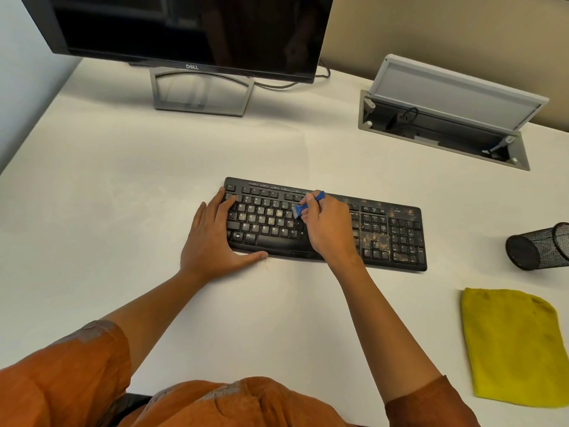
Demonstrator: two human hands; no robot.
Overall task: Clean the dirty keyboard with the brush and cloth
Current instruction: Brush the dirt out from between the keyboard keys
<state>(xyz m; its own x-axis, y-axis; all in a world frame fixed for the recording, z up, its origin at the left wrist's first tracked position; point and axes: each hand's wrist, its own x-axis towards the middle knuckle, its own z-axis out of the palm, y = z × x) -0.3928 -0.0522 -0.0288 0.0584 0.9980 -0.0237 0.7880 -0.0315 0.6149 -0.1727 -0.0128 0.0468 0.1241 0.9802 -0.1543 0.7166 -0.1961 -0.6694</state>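
Observation:
A black keyboard [385, 229] lies on the white desk, its right half speckled with brownish dirt. My right hand [329, 226] grips a small blue brush [303, 207] over the middle keys, with the bristles down on the keys. My left hand [215, 238] lies flat over the keyboard's left end, fingers straight on the keys and thumb along the front edge. A yellow cloth [517, 346] lies flat at the desk's right side, apart from both hands.
A dark Dell monitor [191, 29] on a grey stand is at the back. An open cable box [446, 118] with a raised lid is set into the desk at back right. A black mesh pen cup [538, 246] lies tipped on its side at right.

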